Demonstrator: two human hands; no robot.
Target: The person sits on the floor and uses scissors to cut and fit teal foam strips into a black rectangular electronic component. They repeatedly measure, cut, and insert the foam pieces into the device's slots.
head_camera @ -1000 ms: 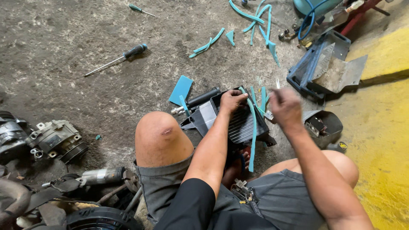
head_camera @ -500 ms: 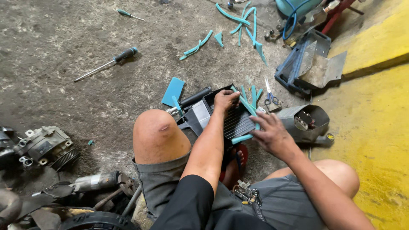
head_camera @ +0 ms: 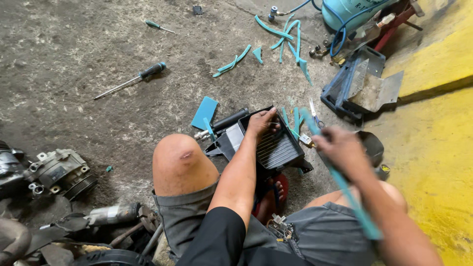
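I sit on the concrete floor with a black finned box-shaped car part (head_camera: 276, 148) between my knees. My left hand (head_camera: 262, 123) rests on its top edge and holds it steady. My right hand (head_camera: 340, 148), blurred by motion, grips a long teal foam strip (head_camera: 345, 189) that runs from near the part back toward my lap. More teal strips (head_camera: 291, 120) lie against the part's far side, and a flat teal foam piece (head_camera: 205, 112) lies to its left.
A black-handled screwdriver (head_camera: 132, 79) and a small green one (head_camera: 157, 25) lie on the floor. Cut teal scraps (head_camera: 288, 37), scissors (head_camera: 315, 116), a blue gas cylinder (head_camera: 350, 10), a dark plastic housing (head_camera: 362, 86) and engine parts (head_camera: 56, 172) surround me. Yellow painted floor (head_camera: 433, 143) runs along the right.
My right hand has pulled back from the part toward my lap, drawing the teal strip with it. My left hand stays on the part.
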